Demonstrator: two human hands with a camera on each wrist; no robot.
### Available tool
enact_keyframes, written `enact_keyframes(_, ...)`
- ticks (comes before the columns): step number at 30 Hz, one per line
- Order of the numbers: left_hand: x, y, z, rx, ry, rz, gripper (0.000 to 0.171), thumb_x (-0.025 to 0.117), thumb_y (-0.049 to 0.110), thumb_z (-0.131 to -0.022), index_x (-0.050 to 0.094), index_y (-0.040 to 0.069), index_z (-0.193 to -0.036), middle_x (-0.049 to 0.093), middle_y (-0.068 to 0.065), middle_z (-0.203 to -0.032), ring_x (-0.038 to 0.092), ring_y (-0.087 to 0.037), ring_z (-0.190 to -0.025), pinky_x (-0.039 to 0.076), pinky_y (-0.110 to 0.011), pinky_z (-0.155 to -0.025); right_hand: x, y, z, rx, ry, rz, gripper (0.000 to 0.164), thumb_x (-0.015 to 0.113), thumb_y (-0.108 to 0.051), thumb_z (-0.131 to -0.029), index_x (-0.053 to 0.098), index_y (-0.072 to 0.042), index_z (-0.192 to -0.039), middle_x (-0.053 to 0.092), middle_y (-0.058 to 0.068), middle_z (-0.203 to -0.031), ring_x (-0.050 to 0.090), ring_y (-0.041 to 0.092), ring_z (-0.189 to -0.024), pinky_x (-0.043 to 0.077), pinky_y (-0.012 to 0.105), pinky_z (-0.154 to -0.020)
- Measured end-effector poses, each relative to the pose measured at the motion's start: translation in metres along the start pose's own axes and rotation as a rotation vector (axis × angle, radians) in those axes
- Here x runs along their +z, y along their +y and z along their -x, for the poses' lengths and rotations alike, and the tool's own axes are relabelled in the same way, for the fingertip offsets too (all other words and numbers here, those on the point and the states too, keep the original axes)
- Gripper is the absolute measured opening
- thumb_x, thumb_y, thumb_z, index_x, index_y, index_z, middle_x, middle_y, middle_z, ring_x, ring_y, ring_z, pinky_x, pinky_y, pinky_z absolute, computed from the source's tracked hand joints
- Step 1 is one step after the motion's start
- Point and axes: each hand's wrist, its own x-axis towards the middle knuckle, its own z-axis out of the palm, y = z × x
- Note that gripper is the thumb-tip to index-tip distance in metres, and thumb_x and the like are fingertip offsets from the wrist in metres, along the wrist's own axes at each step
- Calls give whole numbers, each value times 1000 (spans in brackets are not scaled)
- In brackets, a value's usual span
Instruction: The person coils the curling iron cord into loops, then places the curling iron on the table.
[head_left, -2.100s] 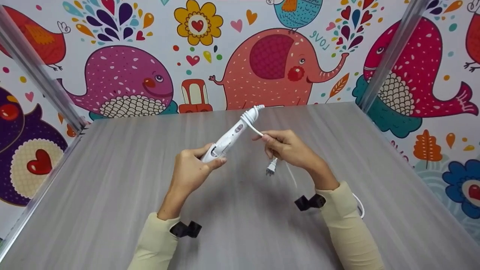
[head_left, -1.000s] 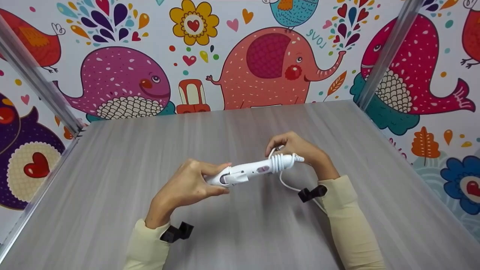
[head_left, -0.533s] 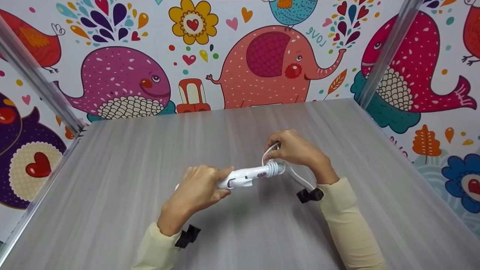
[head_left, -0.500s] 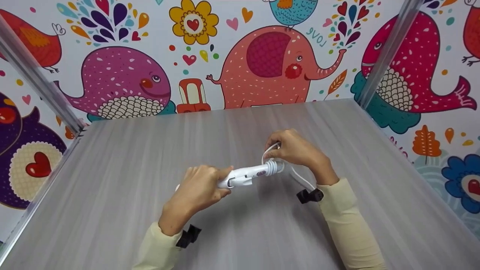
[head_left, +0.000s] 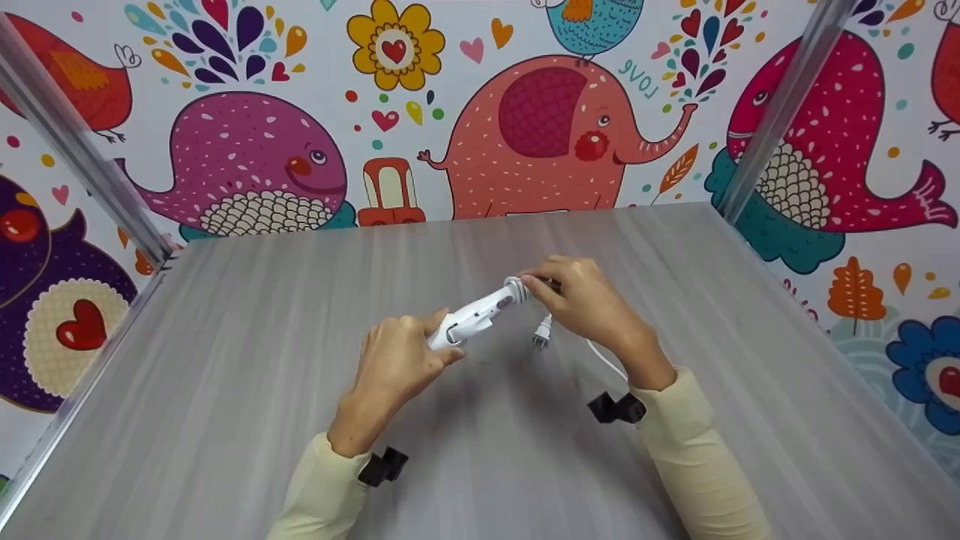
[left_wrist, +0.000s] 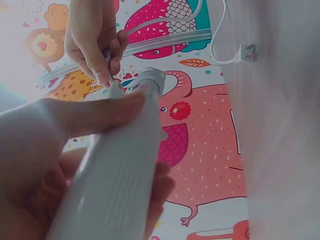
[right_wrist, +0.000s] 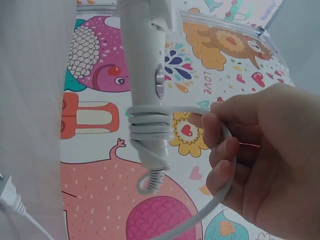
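A white curling iron slants up to the right above the table. My left hand grips its thick end, thumb along the ribbed body in the left wrist view. Several turns of white cord circle the handle just below the oval switch. In the right wrist view, my right hand pinches the cord beside those turns, and the cord runs on across its curled fingers. A two-pin plug dangles under the right hand.
The grey wood-grain table lies beneath both hands. Behind it stands a wall with cartoon animals, flanked by metal posts. A loose length of cord hangs by the right wrist.
The cord has gained turns round the handle since two seconds ago. Over the last half second the iron's corded end has swung upward and the right hand has closed in beside it.
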Motion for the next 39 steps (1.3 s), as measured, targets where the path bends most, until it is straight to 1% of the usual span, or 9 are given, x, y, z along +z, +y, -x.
enact_keyframes(4,-1,-3,-3,-53,14,81,59,90,31,-72,72,11,-124,77,-10,-108,63,-20,-71,44,-31,-58,1,0,0,10,32,-77,18,70,-15,-94,79,-6,-107,66,7,-78,50,13,-65,40,21,-58)
enact_keyframes(9,-3,-8,-7,-107,18,211,57,89,32,-74,72,14,-125,77,-7,-111,67,-21,-85,50,-35,-67,-3,1,-1,59,29,-237,14,69,-15,-95,78,-5,-96,64,7,-70,50,14,-61,41,21,-55)
enact_keyframes(13,-7,-11,-11,-151,26,358,56,89,29,-74,72,13,-125,75,-7,-115,67,-22,-89,52,-34,-71,-5,6,-2,60,-44,-430,17,64,-11,-97,77,-1,-101,62,13,-70,52,12,-58,46,23,-55)
enact_keyframes(16,-10,-12,-12,-158,28,463,54,89,26,-75,71,11,-124,74,-9,-118,67,-23,-89,53,-32,-71,-4,10,-3,37,-129,-545,21,61,-12,-99,76,0,-108,63,13,-72,56,13,-60,52,25,-59)
enact_keyframes(21,-12,-17,-15,-111,-2,599,50,87,22,-78,71,10,-124,74,-12,-117,65,-26,-90,52,-32,-72,0,21,-4,-2,-254,-652,26,58,-18,-102,75,1,-110,62,3,-70,60,15,-64,54,27,-66)
enact_keyframes(26,-16,-26,-16,-35,-65,738,46,83,14,-81,70,7,-124,74,-17,-113,67,-25,-87,54,-32,-74,7,37,-7,-118,-341,-723,31,55,-15,-103,70,11,-108,62,2,-70,60,13,-68,52,27,-71)
enact_keyframes(32,-23,-30,-14,75,-115,792,47,80,11,-81,69,4,-126,73,-20,-114,69,-25,-86,56,-32,-76,13,54,-11,-185,-351,-742,43,60,-30,-100,70,12,-95,69,-10,-76,58,5,-70,49,22,-71)
enact_keyframes(35,-26,-31,-12,132,-147,766,47,82,10,-79,70,4,-124,72,-19,-118,66,-26,-89,54,-31,-74,15,60,-13,-157,-338,-751,41,61,-23,-100,66,16,-91,72,-14,-82,57,2,-69,49,18,-66)
enact_keyframes(39,-26,-31,-11,171,-223,727,50,84,12,-77,69,2,-124,69,-18,-123,64,-23,-91,51,-28,-74,17,67,-12,-36,-267,-683,21,60,-2,-94,65,19,-93,70,-17,-80,58,1,-70,48,18,-65)
